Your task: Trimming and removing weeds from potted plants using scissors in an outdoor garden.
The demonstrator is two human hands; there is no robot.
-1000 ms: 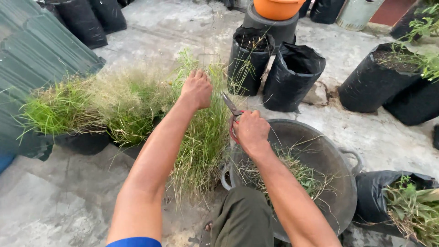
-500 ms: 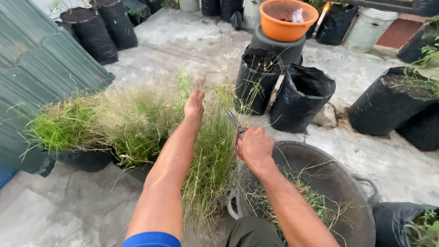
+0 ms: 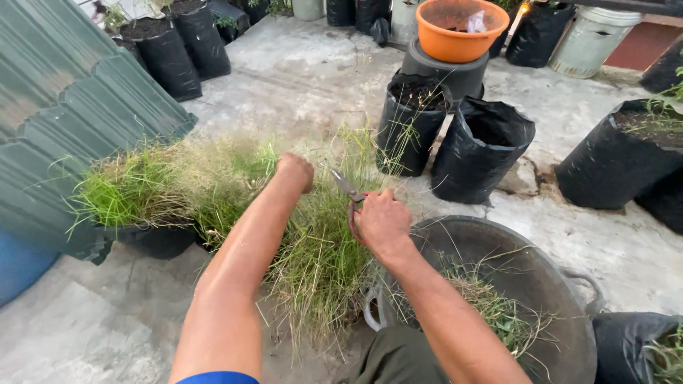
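Note:
My left hand [image 3: 295,171] is closed around a bunch of tall thin grass [image 3: 320,242] that grows from a pot in front of me. My right hand [image 3: 378,222] grips red-handled shears [image 3: 348,190], their blades pointing up and left, close to the gripped grass just right of my left hand. A wide grey metal basin [image 3: 562,299] with cut grass clippings [image 3: 491,306] sits under my right forearm.
More grassy pots [image 3: 153,238] stand at left beside a green corrugated sheet [image 3: 64,107]. Black grow bags [image 3: 480,146] and an orange bowl [image 3: 459,28] on a tyre stand behind. Further bags line the right edge. The ground is rough concrete.
My left hand, stretched out flat over the grass half a second ago, has closed into a fist on the grass lower down. The shears have moved slightly left toward it.

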